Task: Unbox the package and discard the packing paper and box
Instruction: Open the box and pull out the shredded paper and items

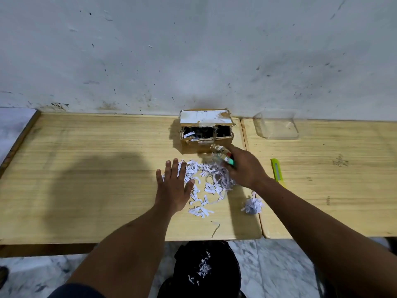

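A pale wooden tabletop with a fine straight grain stands against a scuffed, spotted white wall; a second tabletop of the same wood butts against it on the right. The floor below is grey-veined marble. A small cardboard box sits at the back edge by the wall, its flap up and its dark inside showing a few paper strips. In front of it a loose heap of white shredded paper spreads over the wood, with a small crumpled wad lying apart to the right. The left hand lies flat and spread, fingers released, on the left edge of the heap. The right hand hovers just in front of the box, gripping a small blurred item with a green end. A yellow-green utility knife lies near the right wrist. A clear plastic container stands further back. A black bin bag under the table edge holds some shreds.
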### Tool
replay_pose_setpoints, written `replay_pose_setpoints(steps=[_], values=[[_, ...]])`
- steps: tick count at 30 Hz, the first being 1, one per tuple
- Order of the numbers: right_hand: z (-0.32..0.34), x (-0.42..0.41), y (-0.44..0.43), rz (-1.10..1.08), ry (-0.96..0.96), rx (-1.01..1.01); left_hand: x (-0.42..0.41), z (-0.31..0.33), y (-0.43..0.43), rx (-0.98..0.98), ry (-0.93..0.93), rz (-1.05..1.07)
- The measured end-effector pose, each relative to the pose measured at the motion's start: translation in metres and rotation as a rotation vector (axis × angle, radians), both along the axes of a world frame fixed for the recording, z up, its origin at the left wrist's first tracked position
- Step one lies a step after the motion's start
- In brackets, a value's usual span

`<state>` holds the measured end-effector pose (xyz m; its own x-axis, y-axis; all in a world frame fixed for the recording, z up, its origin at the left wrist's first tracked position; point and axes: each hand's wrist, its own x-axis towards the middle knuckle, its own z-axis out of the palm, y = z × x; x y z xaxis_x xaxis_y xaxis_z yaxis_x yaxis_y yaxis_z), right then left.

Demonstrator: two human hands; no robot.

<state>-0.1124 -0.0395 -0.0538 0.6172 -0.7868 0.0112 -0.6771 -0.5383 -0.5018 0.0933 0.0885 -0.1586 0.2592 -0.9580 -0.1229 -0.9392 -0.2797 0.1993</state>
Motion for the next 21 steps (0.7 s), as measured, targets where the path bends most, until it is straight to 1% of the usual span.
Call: replay_pose_setpoints(steps=[5,8,14,18,21], values=[[-0.013,-0.069,-0.030,-0.323,0.168,-0.040,0.004,0.000,-0.002,-0.025,0.019,-0.038],[-0.025,-0.113,-0.043,-0.521,0.276,-0.045,0.007,0.001,-0.004,-0.086,0.063,-0.053],[-0.051,-0.174,-0.058,-0.783,0.458,-0.064,0.012,-0.002,-0.002,-0.149,0.061,-0.087],[-0.068,-0.179,-0.054,-0.879,0.376,-0.003,0.012,-0.003,-0.002,-0.144,0.062,-0.072],[-0.062,-0.173,-0.049,-0.855,0.343,0.020,0.012,-0.002,-0.002,-0.126,0.060,-0.062]])
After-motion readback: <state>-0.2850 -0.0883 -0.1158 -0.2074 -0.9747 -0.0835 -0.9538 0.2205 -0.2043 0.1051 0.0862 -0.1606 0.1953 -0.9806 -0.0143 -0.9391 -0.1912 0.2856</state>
